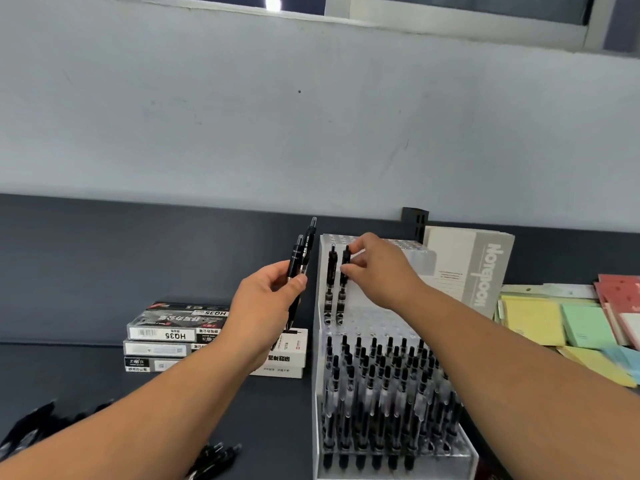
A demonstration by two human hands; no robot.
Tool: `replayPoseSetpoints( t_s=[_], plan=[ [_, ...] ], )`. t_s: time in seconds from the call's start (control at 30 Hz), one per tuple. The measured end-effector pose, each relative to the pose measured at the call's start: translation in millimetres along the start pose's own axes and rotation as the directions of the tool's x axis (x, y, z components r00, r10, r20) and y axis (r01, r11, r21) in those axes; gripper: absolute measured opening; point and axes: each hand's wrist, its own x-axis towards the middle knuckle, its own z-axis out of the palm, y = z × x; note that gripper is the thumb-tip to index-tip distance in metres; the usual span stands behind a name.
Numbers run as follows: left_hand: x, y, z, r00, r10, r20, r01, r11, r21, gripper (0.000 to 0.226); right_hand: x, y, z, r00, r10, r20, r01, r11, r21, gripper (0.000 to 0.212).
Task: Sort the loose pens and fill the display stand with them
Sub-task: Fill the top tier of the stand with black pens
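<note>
Judging by the display stand (317,375), the job is well past halfway: the lower-tier pens (381,393) stand packed in rows below the right wrist, while the upper tier holds only two, both at its left end, with bare holes running off under and beyond the right palm. The right hand (381,268) reaches over that upper tier, thumb and forefinger pinching the upper barrel of the second pen (343,292), which stands in its hole with its long axis near vertical, clicker end up and tip down; whether it is fully seated cannot be told. Just to the left of those fingertips stands the first upper-tier pen (329,282), upright and parallel. The left hand (263,299) grips a pair of black pens (302,258) between thumb and curled fingers, their clicker ends rising above the knuckles and leaning slightly toward the stand, tips pointing down past the palm. Loose pens (214,459) lie on the dark table beneath the left forearm, more at the far left edge, so much of the upper tier is left to fill. Pen boxes (166,336) sit stacked just behind the left wrist
</note>
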Motion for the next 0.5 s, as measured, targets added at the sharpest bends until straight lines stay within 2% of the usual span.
replayPoseSetpoints(
  t_s=[0.27, 0.4, 0.47, 0.5],
  plan=[
    [4, -3, 3, 0.999, 0.007, 0.043, -0.006, 1.000, -0.020, 0.016, 0, 0, 3, 1.000, -0.013, 0.011, 0.013, 0.999, -0.035, 0.025],
    [2, 2, 8, 0.998, 0.013, 0.062, -0.011, 0.999, -0.043, 0.017, -4, 3, -2, 1.000, 0.010, 0.019, -0.009, 0.999, -0.053, 0.034],
    [1, 5, 9, 0.996, 0.014, 0.084, -0.011, 0.999, -0.044, 0.016, -7, 1, -9, 0.999, -0.003, -0.032, 0.001, 0.997, -0.078, 0.035],
    [1, 6, 10, 0.995, 0.015, 0.099, -0.010, 0.999, -0.046, 0.016, -7, -2, -13, 0.997, -0.008, -0.072, 0.006, 1.000, -0.030, 0.031]
  ],
)
